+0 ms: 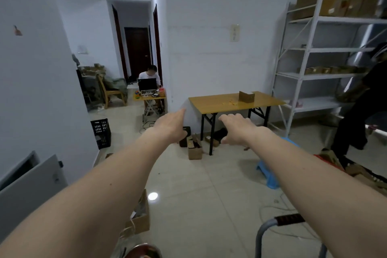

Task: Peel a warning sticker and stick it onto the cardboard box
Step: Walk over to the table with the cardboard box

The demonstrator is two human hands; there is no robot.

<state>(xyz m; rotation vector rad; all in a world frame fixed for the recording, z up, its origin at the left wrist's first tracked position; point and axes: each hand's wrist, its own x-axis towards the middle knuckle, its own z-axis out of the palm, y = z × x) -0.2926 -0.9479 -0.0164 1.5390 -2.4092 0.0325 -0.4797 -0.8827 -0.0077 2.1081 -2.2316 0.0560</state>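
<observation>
A small cardboard box (246, 97) stands upright on a wooden folding table (211, 103) across the room. Yellow stickers (230, 102) lie scattered on the tabletop just left of the box. Both my arms stretch forward, well short of the table. My left hand (170, 125) is flat with its fingers together and holds nothing. My right hand (238, 129) is palm down, fingers spread a little, and is empty too.
A white metal shelf rack (303, 52) with cardboard boxes stands right of the table. A person in dark clothes (360, 111) is at the far right. Another person sits at a laptop (147, 85) in the back. A blue stool (270, 176), floor boxes (194, 148) and a black crate (101, 133) are on the tiled floor.
</observation>
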